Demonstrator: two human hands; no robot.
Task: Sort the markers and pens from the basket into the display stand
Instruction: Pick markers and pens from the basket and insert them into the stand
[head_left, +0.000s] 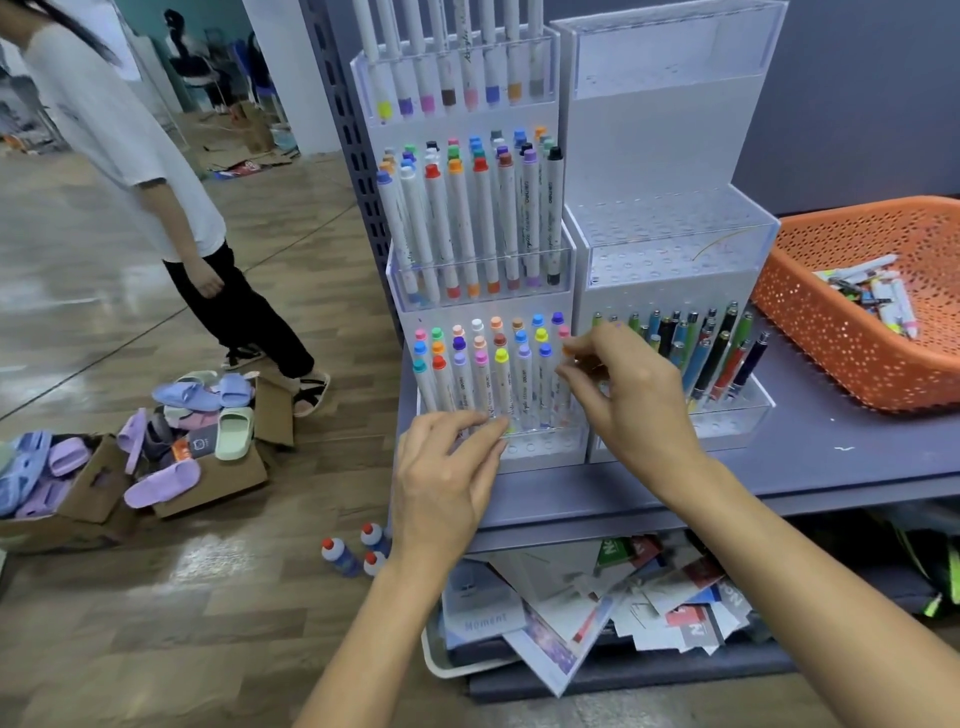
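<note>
Currently, both hands at the stand (660, 156), which sits on a grey shelf (831, 457).

Right grip (634, 395): narrow. Thumb and forefinger pinch an orange-capped marker (568, 351) at the right end of the stand's lowest left tier. Only the cap shows; the barrel is hidden by the fingers, so I cannot tell whether it is seated in a hole.

Left grip (447, 467): wide, holding nothing. The fingers are nearly straight and close together, with the tips resting on the clear front wall of the same tier, towards its middle.

Lowest left tier: upright markers (480, 374) with caps of many colours, in about three rows. The front row of holes below them looks bare.

Middle left tier: more markers (483, 218), caps up, leaning back.

Top left tier: long white pens (447, 62), coloured ends down.

Right half of the stand: the lower tier holds dark, green, blue and red pens (711, 353), tilted to the right. The perforated tiers above them hold nothing that I can see.

Orange basket (810, 332): on the shelf just right of the stand, with a small heap of loose pens (872, 296) inside, well apart from both hands.

Lower shelf: a jumble of papers (649, 597).

Floor: three red-capped bottles (340, 556) near the shelf's corner, and cardboard boxes of slippers (208, 467) further left. A bystander (130, 145) in a white shirt stands beyond them.
</note>
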